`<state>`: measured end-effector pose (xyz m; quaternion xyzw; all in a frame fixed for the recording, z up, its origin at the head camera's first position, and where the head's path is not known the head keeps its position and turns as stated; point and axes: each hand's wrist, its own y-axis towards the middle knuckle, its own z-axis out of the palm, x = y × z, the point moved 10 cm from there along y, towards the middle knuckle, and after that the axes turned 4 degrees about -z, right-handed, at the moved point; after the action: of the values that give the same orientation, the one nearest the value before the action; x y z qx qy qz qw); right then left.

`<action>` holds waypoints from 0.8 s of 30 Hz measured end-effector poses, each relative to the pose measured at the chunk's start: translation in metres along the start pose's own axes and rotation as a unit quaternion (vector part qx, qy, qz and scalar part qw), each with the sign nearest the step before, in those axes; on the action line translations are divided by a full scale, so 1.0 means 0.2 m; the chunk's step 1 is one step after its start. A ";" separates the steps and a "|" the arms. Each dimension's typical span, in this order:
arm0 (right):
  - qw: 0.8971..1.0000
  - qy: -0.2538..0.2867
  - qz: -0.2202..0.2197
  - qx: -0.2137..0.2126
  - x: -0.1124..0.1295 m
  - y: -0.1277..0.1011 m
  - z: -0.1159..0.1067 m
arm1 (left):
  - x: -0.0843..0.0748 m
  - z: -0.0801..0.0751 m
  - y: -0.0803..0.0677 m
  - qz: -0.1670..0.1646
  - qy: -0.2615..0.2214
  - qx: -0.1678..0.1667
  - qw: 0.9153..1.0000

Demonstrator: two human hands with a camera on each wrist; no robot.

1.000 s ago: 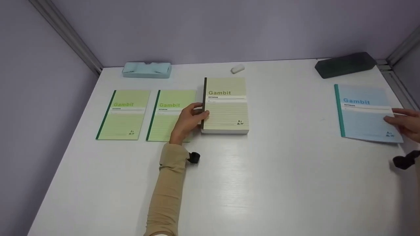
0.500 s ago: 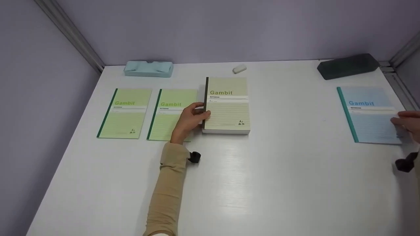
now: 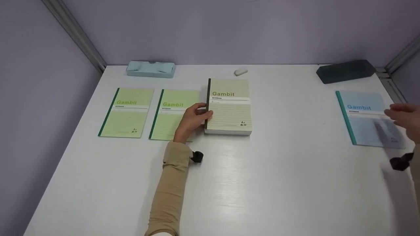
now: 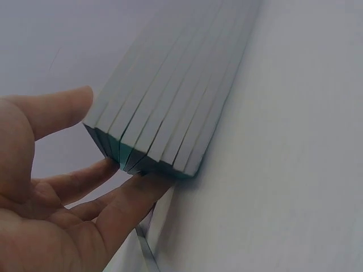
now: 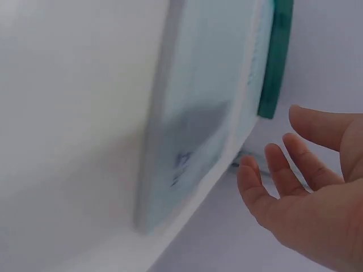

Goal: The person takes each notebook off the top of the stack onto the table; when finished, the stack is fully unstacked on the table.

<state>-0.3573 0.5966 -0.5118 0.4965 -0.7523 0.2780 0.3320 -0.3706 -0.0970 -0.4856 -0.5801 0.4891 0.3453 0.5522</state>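
Note:
My left hand (image 3: 190, 122) holds the left side of a thick stack of Gambit notebooks (image 3: 230, 114), topped by a pale yellow-green cover with a dark spine strip. In the left wrist view, the thumb is at the upper edge of the notebook stack (image 4: 164, 96) and the fingers lie along its bound side. At the far right, a blue notebook (image 3: 362, 129) with a teal spine lies on the table (image 3: 292, 177). Above its right side hovers my right hand (image 3: 407, 118). The right wrist view shows that hand (image 5: 312, 187) apart from the notebook, its fingers loosely bent and holding nothing.
Two green notebooks, a left one (image 3: 126, 114) and a right one (image 3: 174, 98), lie left of the stack; my left hand overlaps the nearer. Along the back stand a light-blue case (image 3: 151, 69), a small white eraser-like piece (image 3: 241, 71) and a dark green case (image 3: 346, 71).
My right hand has laid the blue notebook down at the right, let go of it and lifted off. The left hand has stayed at the stack.

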 end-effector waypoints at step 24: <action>0.871 0.431 -0.001 0.236 1.34 -0.64 1.40 | -0.01 0.01 0.00 -0.002 -0.018 0.016 1.000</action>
<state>-0.3769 0.1922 -0.4678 0.3916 -0.4461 0.6331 0.4968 -0.3711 -0.0947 -0.4836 -0.5657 0.4830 0.3466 0.5714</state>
